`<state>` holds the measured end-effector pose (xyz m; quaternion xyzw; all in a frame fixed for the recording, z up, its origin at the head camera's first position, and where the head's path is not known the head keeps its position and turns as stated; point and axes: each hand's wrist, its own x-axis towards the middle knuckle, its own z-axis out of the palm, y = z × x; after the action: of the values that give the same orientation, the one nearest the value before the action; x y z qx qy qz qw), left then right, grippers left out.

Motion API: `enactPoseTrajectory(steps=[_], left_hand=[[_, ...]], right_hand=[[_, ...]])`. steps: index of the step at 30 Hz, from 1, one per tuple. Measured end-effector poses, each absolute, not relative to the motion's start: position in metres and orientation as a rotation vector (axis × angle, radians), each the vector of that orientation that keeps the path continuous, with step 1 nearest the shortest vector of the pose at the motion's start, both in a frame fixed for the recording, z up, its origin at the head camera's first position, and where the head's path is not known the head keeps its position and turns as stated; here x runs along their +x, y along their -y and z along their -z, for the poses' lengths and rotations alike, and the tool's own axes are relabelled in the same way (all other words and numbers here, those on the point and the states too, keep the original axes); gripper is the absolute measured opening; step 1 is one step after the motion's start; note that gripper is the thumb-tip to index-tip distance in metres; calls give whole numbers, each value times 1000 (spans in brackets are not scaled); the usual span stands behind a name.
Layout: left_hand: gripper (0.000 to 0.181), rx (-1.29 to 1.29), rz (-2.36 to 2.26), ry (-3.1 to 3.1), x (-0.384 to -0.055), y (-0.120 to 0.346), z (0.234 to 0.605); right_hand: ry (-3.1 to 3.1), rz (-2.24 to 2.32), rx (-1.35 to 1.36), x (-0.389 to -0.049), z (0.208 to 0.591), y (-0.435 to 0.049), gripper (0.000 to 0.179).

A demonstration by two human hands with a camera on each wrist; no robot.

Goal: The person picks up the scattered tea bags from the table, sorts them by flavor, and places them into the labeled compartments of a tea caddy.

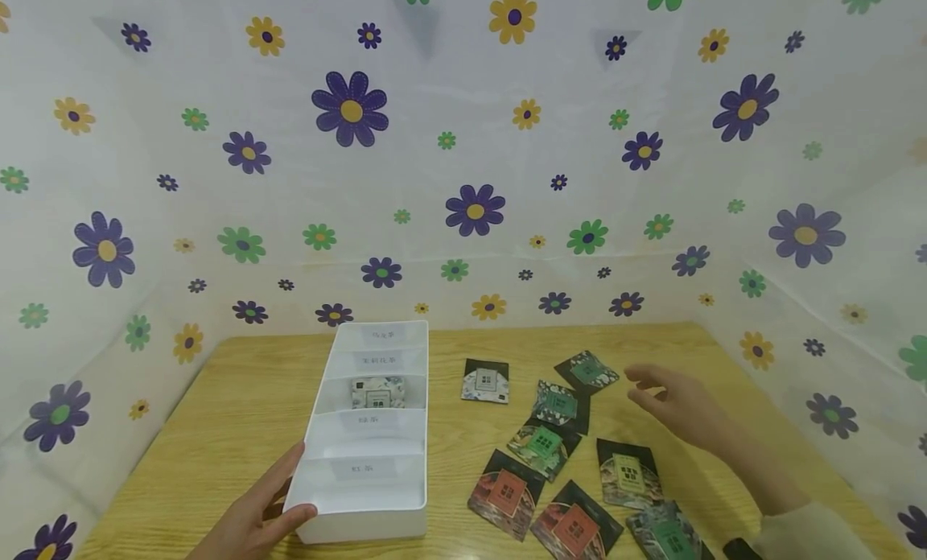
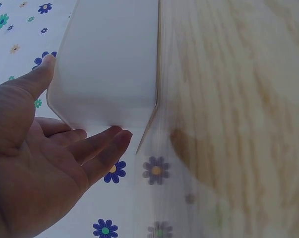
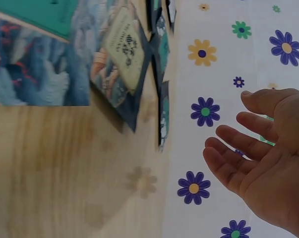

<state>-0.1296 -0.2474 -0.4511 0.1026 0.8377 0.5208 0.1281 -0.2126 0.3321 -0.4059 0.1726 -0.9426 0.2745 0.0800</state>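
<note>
My left hand (image 1: 259, 508) holds the near left corner of a long white divided box (image 1: 394, 524), thumb at the front and fingers along the side. In the left wrist view the box's plain wall (image 2: 107, 54) lies between the thumb and fingers of that hand (image 2: 50, 153). One white floral tea packet (image 1: 378, 393) sits in the middle compartment. My right hand (image 1: 677, 403), fingers loosely bent and holding nothing, hovers just right of a dark packet with a green label (image 1: 590, 371). In the right wrist view this hand (image 3: 268, 158) is apart from the packets.
On the wooden table (image 1: 224, 431), right of the box, lie a white-and-black packet (image 1: 485, 381), two red-label packets (image 1: 507, 493), a yellow-label packet (image 1: 628, 473) and several green-label ones (image 1: 545, 446), some overlapping. A flower-printed cloth (image 1: 427, 174) encloses the back and sides.
</note>
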Motion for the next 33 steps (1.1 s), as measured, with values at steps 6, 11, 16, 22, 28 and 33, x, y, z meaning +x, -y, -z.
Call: enactPoseTrajectory(steps=[6,11,16,22,28,33], left_hand=[[86,289,-1509,-2446,-130,247,451],[86,333,-1501,-2445,-130,250,453],[87,348,-1514,-2436,-131,250,455],[87,259,-1544,-2417,-130,247,453],[86,244,-1515,-2454,-129,246,455],[87,219,-1517,-2454,-129,246,453]], right_hand=[[2866,-871,561,-207,421,-332,37],[2936,-960,587,-200,430,-331,40],[2987,-1006,697,-192,436,-329,48],[3054,-970,813,-184,439,-325,56],[3067,-891,894,-178,440,-320,58],[3074,-819,981,-176,442,-319,54]])
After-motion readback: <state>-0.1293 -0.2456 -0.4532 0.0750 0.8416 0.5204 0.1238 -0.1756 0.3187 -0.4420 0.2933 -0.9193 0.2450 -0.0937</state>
